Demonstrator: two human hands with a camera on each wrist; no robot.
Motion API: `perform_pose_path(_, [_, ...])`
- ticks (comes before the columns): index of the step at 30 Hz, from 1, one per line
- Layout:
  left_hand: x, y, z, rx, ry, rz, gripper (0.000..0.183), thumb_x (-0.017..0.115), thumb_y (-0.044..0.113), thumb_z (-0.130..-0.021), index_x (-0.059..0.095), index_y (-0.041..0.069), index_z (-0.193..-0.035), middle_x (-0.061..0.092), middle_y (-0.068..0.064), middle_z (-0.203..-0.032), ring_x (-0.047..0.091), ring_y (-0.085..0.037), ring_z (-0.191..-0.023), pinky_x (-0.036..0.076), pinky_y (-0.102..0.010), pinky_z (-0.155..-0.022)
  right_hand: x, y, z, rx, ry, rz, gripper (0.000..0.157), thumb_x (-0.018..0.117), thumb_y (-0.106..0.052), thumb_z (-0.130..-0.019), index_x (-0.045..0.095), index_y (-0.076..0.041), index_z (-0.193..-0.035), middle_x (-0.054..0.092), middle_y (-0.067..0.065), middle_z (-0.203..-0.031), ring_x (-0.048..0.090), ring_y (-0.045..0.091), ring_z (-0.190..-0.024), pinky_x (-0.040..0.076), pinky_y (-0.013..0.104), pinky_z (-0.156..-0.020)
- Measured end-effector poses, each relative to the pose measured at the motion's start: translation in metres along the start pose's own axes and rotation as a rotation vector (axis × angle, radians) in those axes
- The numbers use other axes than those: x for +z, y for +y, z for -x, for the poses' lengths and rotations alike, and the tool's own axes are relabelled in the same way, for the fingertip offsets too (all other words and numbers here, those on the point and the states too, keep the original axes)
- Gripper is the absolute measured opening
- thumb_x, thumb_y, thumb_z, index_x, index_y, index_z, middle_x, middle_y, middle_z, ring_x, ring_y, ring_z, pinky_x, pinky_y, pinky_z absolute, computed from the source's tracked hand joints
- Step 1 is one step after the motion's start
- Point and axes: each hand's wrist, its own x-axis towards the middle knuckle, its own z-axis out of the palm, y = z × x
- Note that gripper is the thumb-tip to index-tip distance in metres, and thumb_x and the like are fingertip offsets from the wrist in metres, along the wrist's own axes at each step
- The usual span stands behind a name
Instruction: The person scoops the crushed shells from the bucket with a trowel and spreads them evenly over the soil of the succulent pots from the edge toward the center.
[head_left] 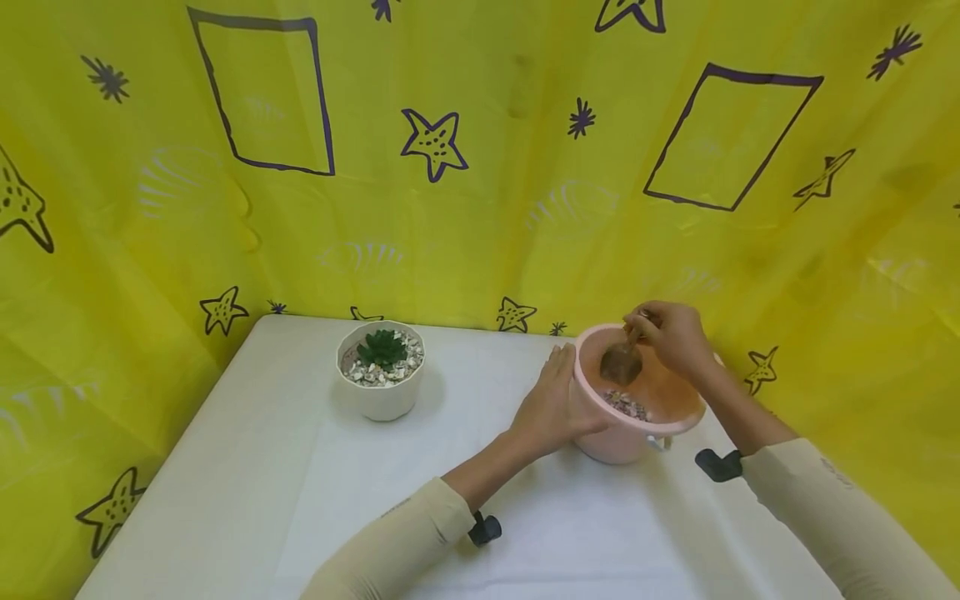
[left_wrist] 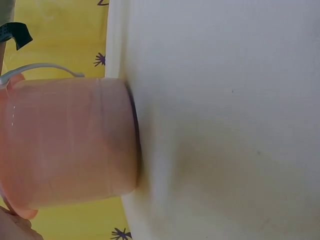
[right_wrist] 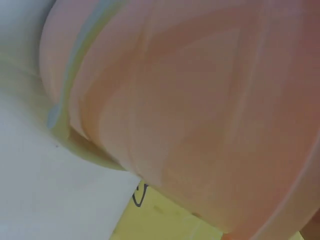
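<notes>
A pink bucket stands on the right part of the table, with some small mixed pebbles at its bottom. My left hand rests against the bucket's left side, fingers extended along it and thumb across the front. The left wrist view catches only fingers by the rim. Over the bucket's mouth, my right hand pinches the thin handle of a small brownish scoop. The scoop's blade hangs down inside the bucket, above the pebbles. In the right wrist view the bucket wall fills most of the picture.
A white faceted pot holding a green succulent and pale pebbles stands at the back left. The bucket's pale carrying handle hangs at its side. A yellow patterned curtain borders the white table.
</notes>
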Motion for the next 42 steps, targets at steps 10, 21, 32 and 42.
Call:
perform_pose_path(10, [0.006, 0.002, 0.003, 0.033, 0.022, -0.099, 0.121, 0.088, 0.051, -0.084, 0.015, 0.004, -0.168, 0.024, -0.013, -0.173, 0.018, -0.028, -0.159, 0.034, -0.041, -0.12, 0.009, 0.017, 0.003, -0.066, -0.118, 0.187, 0.018, 0.067, -0.01, -0.104, 0.074, 0.002, -0.093, 0.069, 0.003, -0.072, 0.065, 0.02, -0.068, 0.056, 0.037, -0.065])
perform_pose_path(21, [0.003, 0.003, 0.002, 0.047, 0.022, -0.104, 0.12, 0.084, 0.055, -0.086, 0.012, 0.006, -0.168, 0.022, -0.009, -0.174, 0.018, -0.027, -0.159, 0.03, -0.039, -0.122, 0.0, 0.019, -0.01, -0.041, -0.238, 0.174, 0.02, 0.066, -0.01, -0.105, 0.075, 0.006, -0.096, 0.071, 0.004, -0.072, 0.069, 0.023, -0.069, 0.06, 0.036, -0.068])
perform_pose_path(32, [0.004, 0.004, 0.003, 0.033, 0.021, -0.102, 0.119, 0.084, 0.055, -0.086, 0.014, 0.003, -0.168, 0.021, -0.011, -0.173, 0.018, -0.027, -0.159, 0.03, -0.039, -0.122, -0.001, 0.019, -0.013, -0.016, -0.264, 0.167, 0.02, 0.066, -0.006, -0.104, 0.075, 0.006, -0.091, 0.07, 0.006, -0.073, 0.069, 0.022, -0.067, 0.058, 0.027, -0.062])
perform_pose_path(42, [0.003, 0.004, 0.003, 0.038, 0.033, -0.116, 0.119, 0.083, 0.056, -0.087, 0.015, 0.002, -0.167, 0.023, -0.013, -0.173, 0.02, -0.028, -0.159, 0.03, -0.039, -0.122, -0.002, 0.022, -0.012, -0.037, -0.243, 0.236, 0.026, 0.067, -0.011, -0.104, 0.075, 0.008, -0.089, 0.071, 0.006, -0.069, 0.07, 0.028, -0.069, 0.059, 0.043, -0.068])
